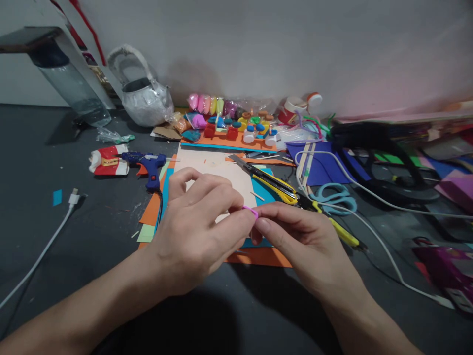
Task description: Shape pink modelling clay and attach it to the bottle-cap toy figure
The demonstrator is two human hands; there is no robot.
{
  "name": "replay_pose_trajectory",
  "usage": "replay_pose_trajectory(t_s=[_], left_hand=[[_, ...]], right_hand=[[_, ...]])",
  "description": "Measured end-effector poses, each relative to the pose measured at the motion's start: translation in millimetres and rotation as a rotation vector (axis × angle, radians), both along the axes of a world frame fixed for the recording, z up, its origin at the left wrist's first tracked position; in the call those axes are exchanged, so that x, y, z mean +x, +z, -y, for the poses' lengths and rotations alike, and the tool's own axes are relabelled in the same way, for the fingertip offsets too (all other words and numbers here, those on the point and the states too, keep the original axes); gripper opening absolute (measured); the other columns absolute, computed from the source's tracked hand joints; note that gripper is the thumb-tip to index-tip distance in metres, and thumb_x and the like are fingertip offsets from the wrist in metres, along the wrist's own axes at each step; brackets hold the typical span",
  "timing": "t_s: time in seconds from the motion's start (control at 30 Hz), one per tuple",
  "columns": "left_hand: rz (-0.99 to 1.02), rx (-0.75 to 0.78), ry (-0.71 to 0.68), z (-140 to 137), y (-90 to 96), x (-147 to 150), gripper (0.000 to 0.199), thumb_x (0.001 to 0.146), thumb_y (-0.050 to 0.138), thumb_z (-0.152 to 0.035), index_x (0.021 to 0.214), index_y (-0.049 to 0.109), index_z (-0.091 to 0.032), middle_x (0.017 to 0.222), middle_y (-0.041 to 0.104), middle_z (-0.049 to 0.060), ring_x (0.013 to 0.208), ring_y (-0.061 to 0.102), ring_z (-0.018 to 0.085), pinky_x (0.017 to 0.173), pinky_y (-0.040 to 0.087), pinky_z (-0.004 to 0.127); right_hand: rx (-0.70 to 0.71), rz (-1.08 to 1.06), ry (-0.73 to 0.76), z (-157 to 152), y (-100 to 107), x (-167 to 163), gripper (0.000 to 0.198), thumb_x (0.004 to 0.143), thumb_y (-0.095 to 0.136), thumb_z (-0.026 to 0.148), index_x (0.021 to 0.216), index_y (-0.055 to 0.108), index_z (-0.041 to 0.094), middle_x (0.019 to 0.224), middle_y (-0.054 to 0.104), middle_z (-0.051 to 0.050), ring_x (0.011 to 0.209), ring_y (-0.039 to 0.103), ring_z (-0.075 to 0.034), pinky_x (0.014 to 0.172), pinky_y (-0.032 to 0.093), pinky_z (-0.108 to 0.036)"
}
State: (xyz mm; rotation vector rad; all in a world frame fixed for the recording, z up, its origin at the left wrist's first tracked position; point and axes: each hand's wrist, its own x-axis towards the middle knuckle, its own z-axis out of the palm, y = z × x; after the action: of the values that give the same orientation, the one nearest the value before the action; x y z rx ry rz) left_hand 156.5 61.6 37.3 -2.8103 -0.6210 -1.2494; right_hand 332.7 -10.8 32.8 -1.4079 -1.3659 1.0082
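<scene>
We see only a sliver of the pink strip (252, 212); the fingers of the left hand (199, 222) cover the rest, so its full shape escapes us. Behind that hand we also lose part of the pale sheet (207, 157) and the glue gun's cord (160, 209). The white cable (48, 246) runs off the left edge, the purple object (447, 271) off the right. We find the packet's (110, 160) print (yellowish, on red) too blurred to read.
</scene>
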Motion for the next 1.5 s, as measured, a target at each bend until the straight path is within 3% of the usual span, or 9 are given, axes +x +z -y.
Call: replay_pose_trajectory(t_s=[0.17,0.37,0.53,0.63,0.73,0.93,1.07,1.23,1.5], left_hand=[[-0.002,-0.026,-0.008,-1,-1.7,-1,0.014,0.089,0.062,-0.015,0.076,0.065,-0.021,0.077,0.069,-0.001,0.080,0.062,0.016,0.082,0.036,0.039],[0.104,-0.145,-0.095,-4,0.9,-3,0.004,0.088,0.067,-0.021,0.091,0.064,-0.022,0.084,0.072,0.000,0.081,0.066,0.017,0.083,0.041,0.040],[0.181,-0.468,-0.020,-6,6.9,-5,0.007,0.089,0.063,-0.021,0.095,0.065,-0.021,0.093,0.072,0.002,0.091,0.066,0.018,0.082,0.050,0.034],[0.117,-0.737,-0.026,-6,8.8,-6,0.008,0.089,0.064,-0.024,0.095,0.069,-0.022,0.092,0.073,-0.001,0.084,0.067,0.015,0.068,0.052,0.025],[0.106,-0.862,-0.059,-5,9.5,-5,0.006,0.089,0.064,-0.025,0.089,0.070,-0.023,0.088,0.072,-0.002,0.080,0.067,0.014,0.057,0.049,0.021],[0.012,-0.782,-0.031,-5,10.6,-4,0.005,0.090,0.066,-0.026,0.086,0.069,-0.023,0.086,0.071,-0.005,0.085,0.064,0.012,0.082,0.046,0.025],[-0.012,-0.676,-0.042,-13,8.2,-7,0.007,0.090,0.065,-0.027,0.090,0.068,-0.021,0.090,0.072,-0.004,0.088,0.063,0.012,0.087,0.042,0.027],[-0.103,-0.566,0.095,-37,-2.6,-19,0.016,0.086,0.071,-0.028,0.099,0.067,-0.020,0.102,0.072,0.000,0.101,0.063,0.018,0.094,0.039,0.034],[-0.348,-0.596,0.053,-51,-25.2,-19,0.033,0.084,0.072,-0.034,0.112,0.066,-0.017,0.116,0.069,0.008,0.118,0.056,0.027,0.102,0.035,0.044]], right_hand=[[-0.010,-0.028,0.001,-1,-1,0,0.019,0.089,0.067,0.038,0.095,0.078,0.023,0.077,0.072,-0.001,0.072,0.066,-0.015,0.068,0.053,-0.024],[-0.037,-0.125,0.003,-4,-3,5,0.015,0.089,0.068,0.036,0.086,0.075,0.023,0.073,0.069,0.001,0.068,0.063,-0.012,0.067,0.051,-0.022],[0.003,-0.067,-0.015,-4,-1,4,0.016,0.090,0.068,0.036,0.083,0.073,0.023,0.071,0.068,0.002,0.068,0.063,-0.012,0.068,0.050,-0.022],[0.025,-0.061,-0.009,-4,0,2,0.011,0.090,0.068,0.033,0.088,0.076,0.025,0.073,0.070,0.002,0.070,0.065,-0.012,0.070,0.051,-0.022],[0.000,-0.106,0.023,-4,-1,2,0.011,0.090,0.068,0.031,0.093,0.077,0.026,0.077,0.072,0.001,0.074,0.067,-0.012,0.073,0.053,-0.021],[-0.080,-0.327,0.049,-8,-10,2,0.014,0.091,0.066,0.034,0.093,0.077,0.025,0.082,0.076,0.000,0.076,0.071,-0.014,0.075,0.058,-0.025],[-0.113,-0.351,0.040,-14,-16,3,0.011,0.086,0.072,0.033,0.092,0.076,0.025,0.081,0.075,0.001,0.075,0.071,-0.013,0.073,0.058,-0.025],[0.030,-0.022,-0.111,-25,-29,5,0.013,0.083,0.075,0.033,0.091,0.075,0.024,0.088,0.076,0.000,0.081,0.069,-0.015,0.075,0.055,-0.026],[0.204,0.391,-0.106,-41,-52,6,0.011,0.089,0.063,0.026,0.096,0.071,0.022,0.094,0.074,-0.003,0.082,0.067,-0.017,0.078,0.052,-0.032]])
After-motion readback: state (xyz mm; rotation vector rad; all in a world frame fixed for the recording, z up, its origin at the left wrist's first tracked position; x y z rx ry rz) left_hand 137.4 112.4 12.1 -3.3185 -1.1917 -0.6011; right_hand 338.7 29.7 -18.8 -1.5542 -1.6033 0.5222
